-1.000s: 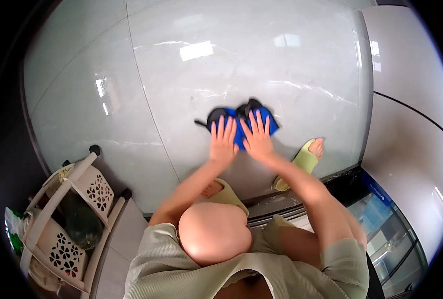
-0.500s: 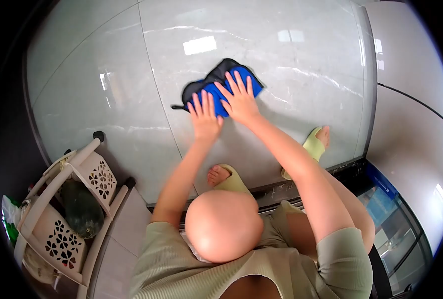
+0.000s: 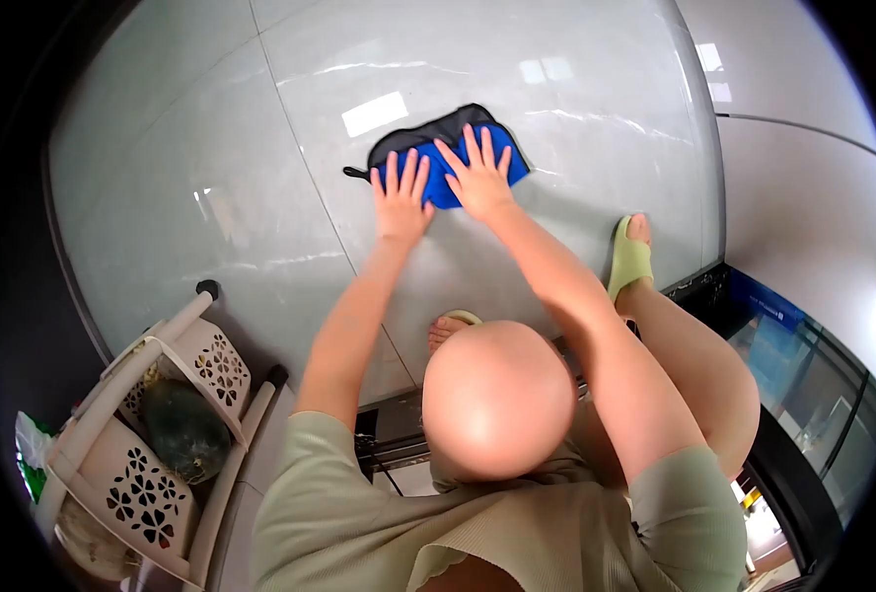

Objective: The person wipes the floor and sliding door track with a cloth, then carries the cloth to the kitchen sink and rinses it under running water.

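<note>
A blue cloth (image 3: 443, 194) with a black edge and a dark grey folded-over part lies on the glossy grey floor tiles, its small black loop pointing left. Both hands press on it from the near side. My left hand (image 3: 401, 202) rests on its left half with the fingers spread. On the right half lies my right hand (image 3: 480, 180), its fingers also spread flat. The cloth's surface under the palms and fingers is hidden.
A beige rack (image 3: 152, 488) with perforated baskets stands at the lower left, holding a dark green melon (image 3: 186, 431). My feet in light green slippers (image 3: 631, 261) are on the floor. Glossy white panels (image 3: 803, 207) and a glass-fronted unit are on the right.
Both hands and the cloth have moved forward, away from my body. The cloth's bunched dark part now lies flatter and wider. My knees and feet have shifted in view.
</note>
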Demonstrator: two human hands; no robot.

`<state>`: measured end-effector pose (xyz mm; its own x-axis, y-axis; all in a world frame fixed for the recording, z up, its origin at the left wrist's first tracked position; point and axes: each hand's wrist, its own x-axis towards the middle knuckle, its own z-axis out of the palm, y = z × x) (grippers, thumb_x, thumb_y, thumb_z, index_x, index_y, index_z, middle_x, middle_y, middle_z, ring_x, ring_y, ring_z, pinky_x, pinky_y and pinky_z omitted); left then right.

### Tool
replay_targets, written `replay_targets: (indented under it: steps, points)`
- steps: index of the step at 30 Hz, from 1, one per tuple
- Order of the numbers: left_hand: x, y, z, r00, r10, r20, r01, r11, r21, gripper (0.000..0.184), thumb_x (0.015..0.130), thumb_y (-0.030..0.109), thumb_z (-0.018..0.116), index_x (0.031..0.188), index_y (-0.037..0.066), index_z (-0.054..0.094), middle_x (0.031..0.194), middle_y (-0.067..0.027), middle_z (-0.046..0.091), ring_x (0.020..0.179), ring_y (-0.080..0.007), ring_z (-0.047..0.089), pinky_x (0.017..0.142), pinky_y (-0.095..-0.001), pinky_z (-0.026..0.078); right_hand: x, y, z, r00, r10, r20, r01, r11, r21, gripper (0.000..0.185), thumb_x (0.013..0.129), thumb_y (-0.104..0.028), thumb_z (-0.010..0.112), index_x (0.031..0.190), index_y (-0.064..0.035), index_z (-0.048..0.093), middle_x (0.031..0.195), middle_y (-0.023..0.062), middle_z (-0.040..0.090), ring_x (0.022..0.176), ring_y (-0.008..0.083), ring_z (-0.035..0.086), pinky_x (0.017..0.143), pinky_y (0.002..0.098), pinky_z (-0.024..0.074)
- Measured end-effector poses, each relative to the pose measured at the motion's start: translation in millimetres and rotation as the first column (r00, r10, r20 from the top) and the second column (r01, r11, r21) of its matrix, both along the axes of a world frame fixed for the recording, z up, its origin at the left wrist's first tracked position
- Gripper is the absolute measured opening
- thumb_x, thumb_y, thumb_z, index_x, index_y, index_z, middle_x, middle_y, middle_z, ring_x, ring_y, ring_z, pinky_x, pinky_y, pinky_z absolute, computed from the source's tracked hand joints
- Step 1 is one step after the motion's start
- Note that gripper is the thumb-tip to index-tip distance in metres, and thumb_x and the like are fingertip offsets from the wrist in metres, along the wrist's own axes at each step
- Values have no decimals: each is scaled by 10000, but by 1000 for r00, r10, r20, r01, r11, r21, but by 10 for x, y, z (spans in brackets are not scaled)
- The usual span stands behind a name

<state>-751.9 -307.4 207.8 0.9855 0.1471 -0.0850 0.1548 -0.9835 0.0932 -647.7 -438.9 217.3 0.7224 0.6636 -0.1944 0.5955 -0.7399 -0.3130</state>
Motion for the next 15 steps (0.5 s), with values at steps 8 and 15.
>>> replay_targets:
  steps: [8,15]
  points:
    - [-151,-296,11,992,42,-116,-34,997,67,761,808,431,534,1457,126,281,1517,-174,180,1385,-447,116,1041,-682,131,129,-25,114,985,170,-26,-172,973,-155,696,840,-406,597,1440,-407,244,1549,116,68,1412,389,49,1020,700,159]
    - [-409,-1705,-183,994,-106,-2,102,966,-238,777,725,408,629,1401,108,388,1484,-179,268,1384,-429,154,1034,-716,105,184,-1516,176,878,470,-94,-470,807,-356,691,803,-499,598,1422,-334,338,1551,128,58,1422,372,15,1038,682,102]
